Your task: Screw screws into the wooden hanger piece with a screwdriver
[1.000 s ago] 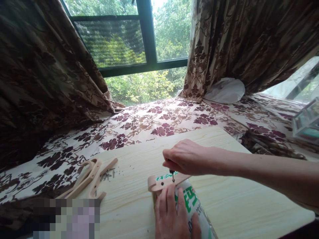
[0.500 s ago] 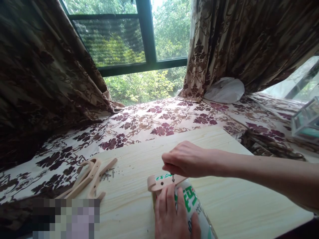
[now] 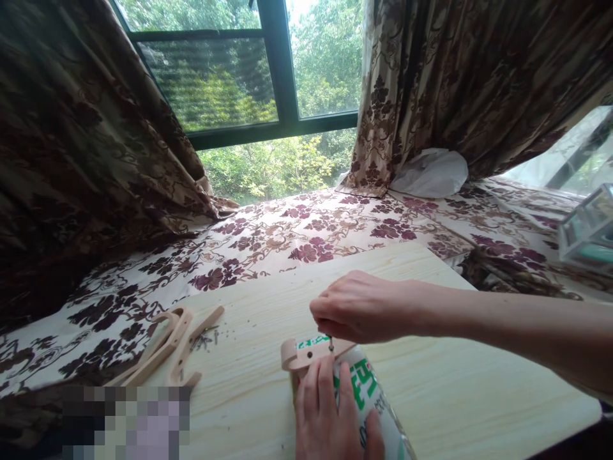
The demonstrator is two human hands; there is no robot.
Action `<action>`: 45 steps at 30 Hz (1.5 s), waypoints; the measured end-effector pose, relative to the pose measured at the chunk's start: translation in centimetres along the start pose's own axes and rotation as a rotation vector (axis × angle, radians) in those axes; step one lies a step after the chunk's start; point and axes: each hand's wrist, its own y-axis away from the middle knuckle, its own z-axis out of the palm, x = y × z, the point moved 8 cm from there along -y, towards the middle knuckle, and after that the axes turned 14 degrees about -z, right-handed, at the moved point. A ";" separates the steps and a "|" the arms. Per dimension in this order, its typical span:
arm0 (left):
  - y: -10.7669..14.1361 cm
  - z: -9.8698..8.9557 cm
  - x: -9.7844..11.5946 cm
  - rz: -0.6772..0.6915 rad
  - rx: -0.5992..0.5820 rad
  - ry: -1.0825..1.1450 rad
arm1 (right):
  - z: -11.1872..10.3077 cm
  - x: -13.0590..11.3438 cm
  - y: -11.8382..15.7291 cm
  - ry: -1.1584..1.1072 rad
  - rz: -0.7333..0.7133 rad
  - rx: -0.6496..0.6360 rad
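My right hand (image 3: pixel 347 310) is closed in a fist above a pale wooden piece with a rounded end (image 3: pixel 289 354). A thin metal shaft (image 3: pixel 331 344) runs down from the fist to a dark hole in the wood; the rest of that tool is hidden inside my fingers. Under the wood lies a white package with green lettering (image 3: pixel 380 409). My left hand (image 3: pixel 328 409) rests on the package with its fingers stretched out and slightly apart, fingertips touching the near edge of the wooden piece.
Several curved wooden parts (image 3: pixel 178 345) lie at the left of the pale board (image 3: pixel 249 377), beside a small heap of screws (image 3: pixel 205 338). Patterned cloth (image 3: pixel 306 220) spreads behind, with a white bag (image 3: pixel 431 174) and a clear box (image 3: pixel 587 230) at the right.
The view has shifted very slightly. Both hands keep nearly the same place on and above the wooden piece, with the right fist turned a little.
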 end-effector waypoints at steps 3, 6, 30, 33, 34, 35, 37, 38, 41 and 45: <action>-0.2 -0.3 0.1 -0.025 0.030 0.021 | 0.4 1.5 0.0 0.050 0.160 -0.006; -0.3 -0.5 0.2 -0.039 0.054 0.040 | 0.0 1.2 0.0 0.058 0.135 -0.031; -0.2 -0.3 0.1 -0.037 0.031 0.029 | -0.9 -0.8 -0.1 0.003 -0.046 -0.043; -0.3 -0.4 0.2 -0.041 0.050 0.032 | 0.0 0.5 -0.3 0.025 0.079 -0.002; -0.3 -0.5 0.2 -0.041 0.059 0.036 | 0.1 1.0 -0.3 0.036 0.131 0.004; -0.3 -0.6 0.3 -0.040 0.069 0.040 | 0.2 1.3 -0.3 0.045 0.172 0.001; -0.3 -0.7 0.4 -0.040 0.085 0.044 | 0.0 1.6 -0.2 0.052 0.194 -0.029; -0.3 -0.8 0.4 -0.041 0.089 0.045 | -0.2 1.4 -0.2 0.043 0.170 -0.048; -0.3 -0.7 0.3 -0.049 0.072 0.040 | -1.2 -0.1 -0.2 -0.015 0.015 -0.075; -0.3 -0.4 0.2 -0.039 0.033 0.029 | -1.2 -1.1 -0.1 -0.029 -0.072 -0.087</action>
